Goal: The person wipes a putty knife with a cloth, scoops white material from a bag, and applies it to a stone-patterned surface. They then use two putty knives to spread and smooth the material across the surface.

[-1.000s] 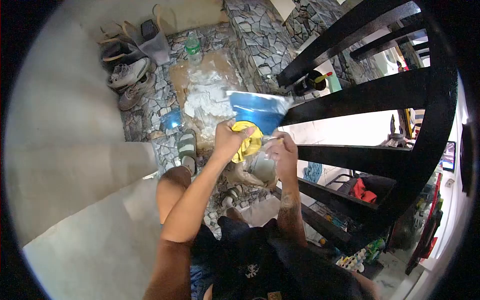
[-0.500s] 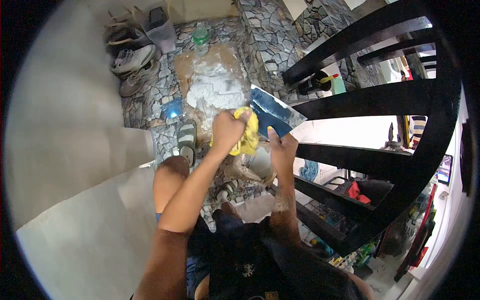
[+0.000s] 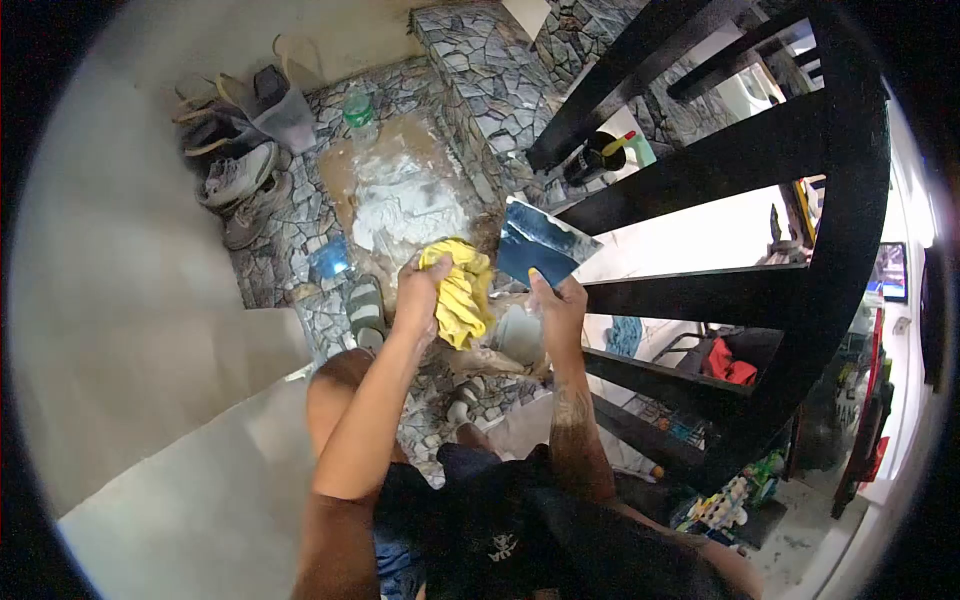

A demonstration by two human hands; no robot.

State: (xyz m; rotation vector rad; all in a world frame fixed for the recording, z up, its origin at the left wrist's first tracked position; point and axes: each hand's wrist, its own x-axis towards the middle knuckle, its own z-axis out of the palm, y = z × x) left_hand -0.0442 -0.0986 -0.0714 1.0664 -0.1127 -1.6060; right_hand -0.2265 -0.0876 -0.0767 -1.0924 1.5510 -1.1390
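A crumpled yellow cloth hangs from my left hand, whose fingers are closed on its upper left edge. In my right hand is a wide putty knife, held near the base of its dark blade with the thumb on the face. White residue runs across the blade toward its far edge. A small gap separates cloth and blade. Beyond the cloth, white putty-like material is spread on a brown board lying on the stone-patterned floor.
Black railing slats rise close on my right. A green-topped bottle, a shiny blue piece, a striped slipper and shoes lie around the board. A black container stands by the railing; stone-patterned steps are behind.
My left hand has drawn the cloth back from the blade, and the cloth now hangs looser and more spread out. The right hand keeps hold of the putty knife. The view has shifted slightly.
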